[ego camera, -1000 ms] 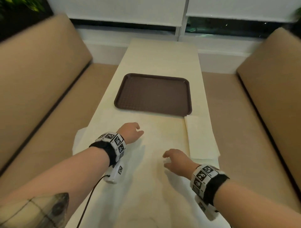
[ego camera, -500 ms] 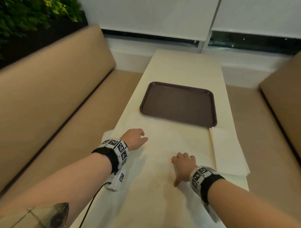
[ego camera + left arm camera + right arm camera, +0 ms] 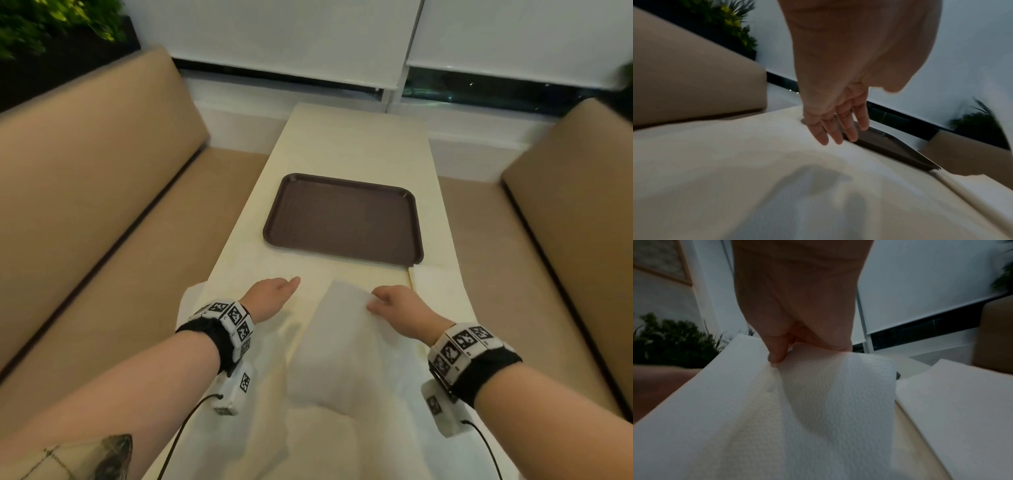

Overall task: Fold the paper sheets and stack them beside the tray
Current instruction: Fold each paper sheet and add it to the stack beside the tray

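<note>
Right hand [image 3: 399, 310] pinches raised paper sheet [image 3: 342, 346], mid-fold; left hand [image 3: 270, 296] flat, fingers [image 3: 835, 131] straight on desk [image 3: 352, 144]; folded stack [image 3: 442, 294] beside tray [image 3: 344, 219]; more sheets apparently left

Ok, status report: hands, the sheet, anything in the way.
Right hand pinching lifted edge of paper sheet. Left hand open, flat over the sheet. Folded stack beside brown tray. Nothing in the way.
</note>
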The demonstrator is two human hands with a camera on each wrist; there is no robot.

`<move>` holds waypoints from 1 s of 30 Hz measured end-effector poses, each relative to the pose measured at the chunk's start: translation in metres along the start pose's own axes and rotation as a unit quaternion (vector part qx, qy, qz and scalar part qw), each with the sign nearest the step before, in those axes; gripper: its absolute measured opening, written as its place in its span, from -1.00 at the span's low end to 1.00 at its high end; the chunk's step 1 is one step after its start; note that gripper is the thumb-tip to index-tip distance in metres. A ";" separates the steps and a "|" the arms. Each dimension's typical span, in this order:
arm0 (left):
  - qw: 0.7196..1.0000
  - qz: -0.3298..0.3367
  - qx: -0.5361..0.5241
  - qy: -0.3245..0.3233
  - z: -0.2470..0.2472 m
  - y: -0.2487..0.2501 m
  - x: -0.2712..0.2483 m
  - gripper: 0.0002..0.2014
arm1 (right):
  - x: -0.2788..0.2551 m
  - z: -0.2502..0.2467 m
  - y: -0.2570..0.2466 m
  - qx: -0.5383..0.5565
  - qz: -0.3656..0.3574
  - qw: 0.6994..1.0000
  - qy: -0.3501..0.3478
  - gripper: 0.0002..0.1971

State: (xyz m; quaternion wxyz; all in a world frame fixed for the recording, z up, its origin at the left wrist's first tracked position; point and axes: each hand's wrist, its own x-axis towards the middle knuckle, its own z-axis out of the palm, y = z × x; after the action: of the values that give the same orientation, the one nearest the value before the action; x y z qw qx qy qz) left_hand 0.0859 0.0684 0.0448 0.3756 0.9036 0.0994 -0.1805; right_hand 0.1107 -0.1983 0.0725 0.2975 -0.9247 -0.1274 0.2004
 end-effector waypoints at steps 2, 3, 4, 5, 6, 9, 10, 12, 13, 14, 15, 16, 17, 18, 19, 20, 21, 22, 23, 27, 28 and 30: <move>0.993 -0.015 -0.117 -0.006 0.002 0.007 -0.001 -0.42 | -0.004 -0.017 0.003 0.033 -0.005 0.998 0.048 -0.78; 0.986 -0.025 -0.167 -0.011 0.004 0.010 -0.002 -0.41 | -0.004 -0.025 0.004 0.055 -0.003 0.996 0.071 -0.79; 0.975 -0.038 -0.219 -0.022 0.007 0.014 -0.003 -0.38 | -0.006 -0.032 0.006 0.077 0.002 0.993 0.089 -0.81; 0.960 -0.052 -0.272 -0.039 0.011 0.019 -0.005 -0.35 | -0.007 -0.037 0.007 0.095 0.010 0.990 0.104 -0.81; 0.944 -0.063 -0.320 -0.059 0.015 0.023 -0.005 -0.30 | -0.007 -0.042 0.009 0.112 0.021 0.987 0.116 -0.80; 0.899 -0.070 -0.415 -0.123 0.026 0.034 -0.007 -0.16 | -0.006 -0.049 0.016 0.177 0.043 0.972 0.147 -0.71; 0.883 -0.067 -0.446 -0.131 0.028 0.038 -0.009 -0.16 | -0.006 -0.052 0.017 0.202 0.051 0.965 0.158 -0.68; 0.854 -0.052 -0.501 -0.127 0.031 0.043 -0.010 -0.27 | -0.007 -0.057 0.020 0.250 0.068 0.950 0.175 -0.66; 0.847 -0.040 -0.515 -0.127 0.032 0.046 -0.011 -0.36 | -0.008 -0.060 0.021 0.274 0.075 0.941 0.186 -0.65; 0.844 -0.028 -0.520 -0.129 0.034 0.048 -0.012 -0.45 | -0.010 -0.063 0.021 0.295 0.082 0.932 0.193 -0.63; 0.846 -0.015 -0.518 -0.128 0.036 0.050 -0.011 -0.48 | -0.013 -0.065 0.022 0.312 0.087 0.925 0.196 -0.62; 0.851 -0.005 -0.510 -0.124 0.038 0.052 -0.009 -0.47 | -0.014 -0.066 0.024 0.326 0.090 0.921 0.194 -0.63; 0.859 -0.002 -0.498 -0.116 0.039 0.055 -0.007 -0.49 | -0.015 -0.067 0.025 0.338 0.095 0.917 0.188 -0.65; 0.868 -0.005 -0.486 -0.099 0.040 0.057 -0.005 -0.54 | -0.016 -0.067 0.026 0.349 0.096 0.915 0.180 -0.68; 0.874 -0.011 -0.480 -0.076 0.040 0.059 -0.004 -0.61 | -0.016 -0.067 0.028 0.362 0.099 0.911 0.173 -0.72; 0.876 -0.020 -0.480 -0.053 0.040 0.060 -0.003 -0.68 | -0.015 -0.065 0.029 0.375 0.106 0.906 0.165 -0.77; 0.875 -0.027 -0.482 -0.034 0.040 0.060 -0.003 -0.75 | -0.013 -0.061 0.030 0.384 0.116 0.902 0.162 -0.79; 0.875 -0.035 -0.483 -0.018 0.041 0.058 -0.004 -0.80 | -0.011 -0.057 0.031 0.389 0.128 0.897 0.168 -0.79; 0.877 -0.041 -0.479 -0.003 0.041 0.056 -0.004 -0.82 | -0.009 -0.052 0.032 0.386 0.141 0.894 0.180 -0.81; 0.889 -0.067 -0.451 0.041 0.042 0.046 -0.009 -0.92 | -0.005 -0.032 0.034 0.353 0.187 0.893 0.208 -0.78; 0.891 -0.072 -0.446 0.049 0.042 0.043 -0.009 -0.93 | -0.004 -0.029 0.035 0.345 0.190 0.896 0.207 -0.76; 0.891 -0.083 -0.441 0.068 0.041 0.039 -0.010 -0.87 | -0.002 -0.025 0.034 0.323 0.189 0.904 0.205 -0.77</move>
State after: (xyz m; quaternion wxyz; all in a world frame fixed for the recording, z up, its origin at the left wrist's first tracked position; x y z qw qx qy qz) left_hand 0.0792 0.0110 0.0469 0.7114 0.6434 0.2691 -0.0867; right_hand 0.1242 -0.2384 0.0714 0.5561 -0.8054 0.1849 0.0891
